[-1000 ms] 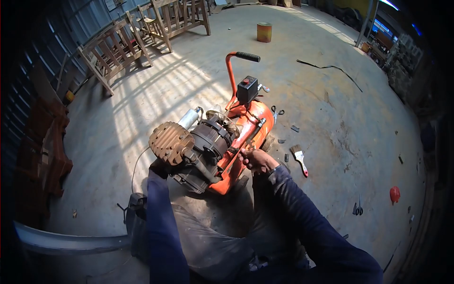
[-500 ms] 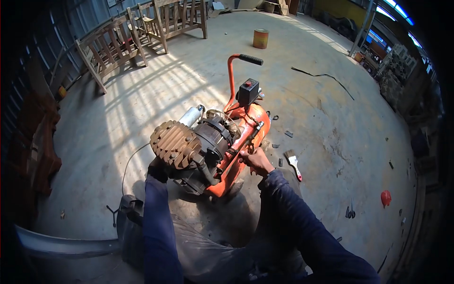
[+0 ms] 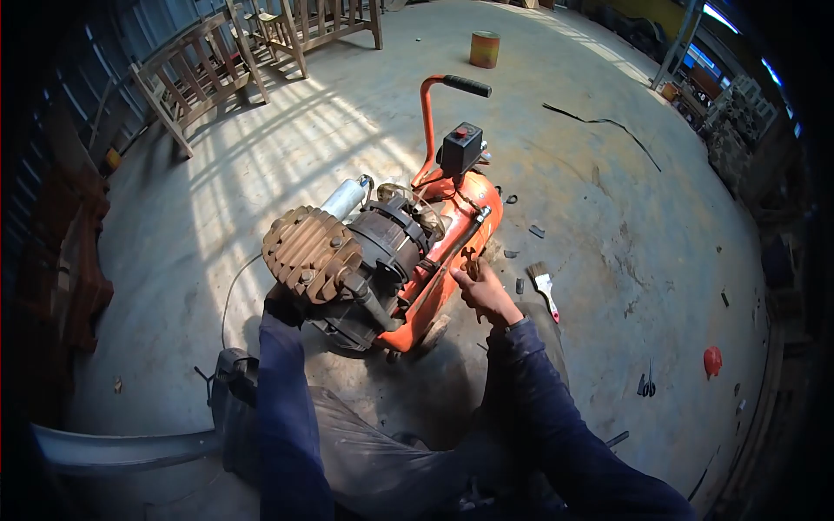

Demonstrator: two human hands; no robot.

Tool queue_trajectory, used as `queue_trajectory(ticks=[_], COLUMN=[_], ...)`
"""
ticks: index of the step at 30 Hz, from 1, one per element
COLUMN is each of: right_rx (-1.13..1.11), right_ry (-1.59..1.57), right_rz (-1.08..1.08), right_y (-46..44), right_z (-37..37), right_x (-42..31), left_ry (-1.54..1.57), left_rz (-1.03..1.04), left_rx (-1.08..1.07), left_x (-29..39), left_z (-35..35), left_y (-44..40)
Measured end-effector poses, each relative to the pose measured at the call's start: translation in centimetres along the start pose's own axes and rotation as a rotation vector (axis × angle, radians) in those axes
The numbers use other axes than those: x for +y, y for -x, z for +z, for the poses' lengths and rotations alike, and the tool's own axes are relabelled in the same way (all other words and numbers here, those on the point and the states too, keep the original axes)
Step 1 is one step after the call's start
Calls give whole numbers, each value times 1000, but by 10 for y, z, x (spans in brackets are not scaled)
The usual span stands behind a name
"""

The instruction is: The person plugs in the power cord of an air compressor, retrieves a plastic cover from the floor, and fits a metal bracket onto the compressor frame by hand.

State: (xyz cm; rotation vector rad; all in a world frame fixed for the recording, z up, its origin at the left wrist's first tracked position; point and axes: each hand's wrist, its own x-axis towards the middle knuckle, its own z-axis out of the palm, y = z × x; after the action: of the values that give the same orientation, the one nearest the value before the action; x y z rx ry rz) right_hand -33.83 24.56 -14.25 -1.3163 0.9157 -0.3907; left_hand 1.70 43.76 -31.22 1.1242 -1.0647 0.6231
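Observation:
An orange air compressor [image 3: 476, 198] stands on the floor in front of me, with a finned cylinder head [image 3: 304, 252], a dark motor [image 3: 387, 239] and a black switch box [image 3: 460, 148] with a red knob. My right hand [image 3: 488, 293] is closed around what looks like an open-end wrench [image 3: 470, 258], its jaw end sticking up past my fingers beside the tank. A thin hose [image 3: 456, 243] runs along the tank near that hand. My left hand [image 3: 282, 304] is in dark shadow at the near side of the cylinder head, its fingers hidden.
A paintbrush [image 3: 544, 291] lies right of the compressor, near small dark scraps. Scissors [image 3: 646, 382] and a red object [image 3: 712, 362] are farther right. A rusty can [image 3: 485, 50], a black strip [image 3: 604, 122] and wooden frames [image 3: 200, 78] stand or lie beyond. A metal beam [image 3: 130, 448] is at lower left.
My right hand has drawn back from the tank side, slightly right and toward me, and the wrench in it now shows upright. My left hand stays by the cylinder head. The view has tilted down slightly.

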Motion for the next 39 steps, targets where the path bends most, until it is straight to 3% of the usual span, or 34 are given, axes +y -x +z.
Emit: queue_trajectory(ticks=[2,5,10,12,14,16,20,26,28,29,32,33,39], right_rx=[24,-75,-121,-277,-363,-299,-220,-198,-204,-208,-58,16,-25], right_ry=[-139,-445,-771,-726,-700,-544,-356,-396,-539,-612,-587,-573,-558], right_rz=[138,34,115,342,456,263,83,40,-9,-34,-127,-174,-153], right_y=[5,2,-7,-5,-3,0,4,-5,-18,-21,-26,-29,-29], right_z=[-6,3,18,13,11,3,4,20,25,29,47,49,55], right_x=[7,33,35,23,21,23,32,63,79,84,91,96,105], left_ry=[-37,-146,-332,-412,-405,-379,-283,-97,-36,-36,-374,-373,-140], left_rz=[25,126,345,432,421,396,263,5,-95,-97,305,304,126], left_rx=[-73,-259,-547,-654,-631,-586,-625,-721,-753,-757,-748,-751,-414], left_x=[17,38,94,127,78,-11,-28,-46,-53,-20,85,73,20], left_z=[4,1,13,23,3,-26,-32,-39,-41,-36,8,0,-10], left_y=[-25,-62,-138,-162,-130,-73,-62,-51,-46,-65,-140,-133,-92])
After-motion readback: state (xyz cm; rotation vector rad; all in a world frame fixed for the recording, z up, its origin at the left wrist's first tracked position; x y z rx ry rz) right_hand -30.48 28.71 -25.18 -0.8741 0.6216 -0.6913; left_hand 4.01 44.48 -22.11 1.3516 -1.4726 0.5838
